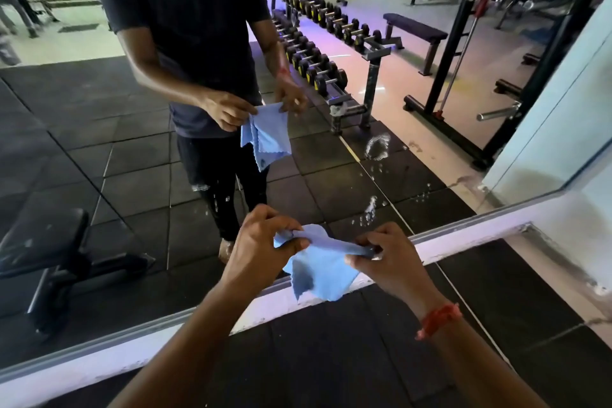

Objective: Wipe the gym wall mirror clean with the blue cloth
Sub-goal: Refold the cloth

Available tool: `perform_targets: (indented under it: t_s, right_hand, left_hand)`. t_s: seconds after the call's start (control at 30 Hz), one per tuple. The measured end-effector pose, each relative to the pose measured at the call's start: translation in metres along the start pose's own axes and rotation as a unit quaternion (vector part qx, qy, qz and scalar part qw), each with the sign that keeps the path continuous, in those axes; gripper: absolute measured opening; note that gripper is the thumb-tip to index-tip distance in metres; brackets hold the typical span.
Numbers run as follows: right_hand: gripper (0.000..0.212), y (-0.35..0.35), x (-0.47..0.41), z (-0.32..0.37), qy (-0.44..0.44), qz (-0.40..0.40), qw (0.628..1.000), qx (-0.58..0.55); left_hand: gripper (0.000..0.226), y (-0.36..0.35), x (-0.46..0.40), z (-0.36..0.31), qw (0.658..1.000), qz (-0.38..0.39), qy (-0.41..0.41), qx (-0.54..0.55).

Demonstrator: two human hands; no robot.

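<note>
Wall mirror [116, 149] across most of the view, set above a white ledge [463, 235], reflecting rubber floor tiles, a long dumbbell rack [318, 53], a flat bench [414, 30] and a person in a dark shirt holding the same cloth. Water droplets and smears [376, 146] on the glass toward the lower right. Dark floor mat [331, 358] below the ledge. Blue cloth [323, 267] held in the air just in front of the mirror's bottom edge, stretched between both hands, lower part hanging loose. Left hand [261, 242] with fingers pinching the cloth's upper left corner. Right hand [387, 258] with fingers curled, gripping the opposite edge. Red thread band [438, 320] on the right wrist.
</note>
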State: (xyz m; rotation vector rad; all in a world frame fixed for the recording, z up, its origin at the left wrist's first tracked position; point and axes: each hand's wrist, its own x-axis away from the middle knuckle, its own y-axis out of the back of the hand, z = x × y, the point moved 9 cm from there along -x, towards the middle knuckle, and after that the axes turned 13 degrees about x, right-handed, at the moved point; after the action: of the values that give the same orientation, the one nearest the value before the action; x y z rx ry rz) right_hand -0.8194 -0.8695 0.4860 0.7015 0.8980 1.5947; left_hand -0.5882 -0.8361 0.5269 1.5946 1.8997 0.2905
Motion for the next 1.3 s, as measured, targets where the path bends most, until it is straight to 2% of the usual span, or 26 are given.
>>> perform_targets:
  t_s: [0.03, 0.1, 0.17, 0.2, 0.27, 0.37, 0.47, 0.53, 0.57, 0.63, 0.7, 0.77, 0.83, 0.87, 0.93, 1.0, 1.03, 1.1, 1.2, 1.3]
  right_hand:
    - [0.021, 0.004, -0.003, 0.001, 0.001, 0.001, 1.0, -0.028]
    - [0.02, 0.007, -0.01, 0.005, 0.0, 0.036, 0.982, -0.188]
    - [0.032, 0.007, -0.012, 0.019, 0.003, 0.107, 0.919, -0.38]
    - [0.039, 0.005, -0.011, 0.03, -0.001, 0.148, 0.887, -0.437]
    - [0.039, 0.001, -0.006, 0.054, 0.006, 0.223, 0.847, -0.482]
    - [0.029, -0.005, -0.003, 0.082, 0.0, 0.284, 0.806, -0.52]
    - [0.048, -0.009, -0.009, 0.099, -0.066, 0.251, 0.774, -0.578]
    - [0.044, -0.013, -0.014, 0.112, -0.114, 0.233, 0.738, -0.622]
    - [0.036, -0.013, -0.019, 0.118, -0.111, 0.211, 0.733, -0.637]
    - [0.025, -0.015, -0.033, 0.128, -0.095, 0.145, 0.738, -0.652]
    - [0.033, -0.02, -0.042, 0.142, -0.083, 0.108, 0.736, -0.664]
    - [0.061, -0.022, -0.05, 0.156, -0.076, 0.066, 0.757, -0.645]
    - [0.085, -0.025, -0.061, 0.168, -0.061, -0.005, 0.807, -0.587]
    - [0.091, -0.026, -0.066, 0.177, -0.036, -0.047, 0.836, -0.545]
    - [0.084, -0.025, -0.073, 0.197, 0.063, -0.133, 0.881, -0.45]
    - [0.07, -0.032, -0.088, 0.219, 0.176, -0.219, 0.904, -0.321]
    - [0.068, -0.039, -0.099, 0.225, 0.204, -0.254, 0.91, -0.256]
    - [0.067, -0.047, -0.12, 0.235, 0.224, -0.309, 0.909, -0.165]
    - [0.071, -0.078, -0.147, 0.258, 0.287, -0.369, 0.884, -0.022]
    - [0.073, -0.138, -0.15, 0.279, 0.434, -0.377, 0.807, 0.134]
  left_hand:
    - [0.024, 0.002, -0.004, -0.001, 1.0, 0.013, 0.009, -0.01]
    - [0.02, 0.006, -0.009, 0.003, 0.997, 0.036, 0.061, 0.023]
    - [0.012, 0.011, -0.014, -0.004, 0.989, 0.037, 0.091, 0.107]
    - [0.007, 0.015, -0.017, -0.01, 0.986, 0.023, 0.086, 0.143]
    - [0.002, 0.024, -0.024, -0.018, 0.979, -0.01, 0.074, 0.19]
    - [0.004, 0.039, -0.035, -0.023, 0.982, -0.043, 0.067, 0.169]
    - [0.012, 0.06, -0.039, -0.019, 0.985, -0.074, 0.086, 0.129]
    - [0.014, 0.085, -0.036, -0.014, 0.984, -0.12, 0.1, 0.087]
    - [0.017, 0.1, -0.035, -0.012, 0.985, -0.135, 0.093, 0.054]
    - [0.027, 0.126, -0.035, -0.012, 0.989, -0.128, 0.041, -0.054]
    - [0.039, 0.147, -0.037, -0.009, 0.978, -0.091, -0.039, -0.183]
    - [0.048, 0.163, -0.043, -0.002, 0.947, -0.053, -0.111, -0.297]
    - [0.052, 0.175, -0.05, 0.006, 0.907, -0.017, -0.16, -0.389]
    - [0.052, 0.18, -0.054, 0.012, 0.884, 0.0, -0.185, -0.43]
    - [0.051, 0.189, -0.06, 0.025, 0.844, 0.026, -0.226, -0.485]
    - [0.052, 0.201, -0.067, 0.043, 0.815, 0.034, -0.245, -0.523]
    - [0.054, 0.206, -0.071, 0.054, 0.807, 0.037, -0.251, -0.533]
    - [0.057, 0.213, -0.075, 0.069, 0.799, 0.028, -0.263, -0.54]
    - [0.057, 0.216, -0.078, 0.079, 0.781, -0.026, -0.334, -0.527]
    - [0.055, 0.22, -0.078, 0.086, 0.765, -0.083, -0.383, -0.512]
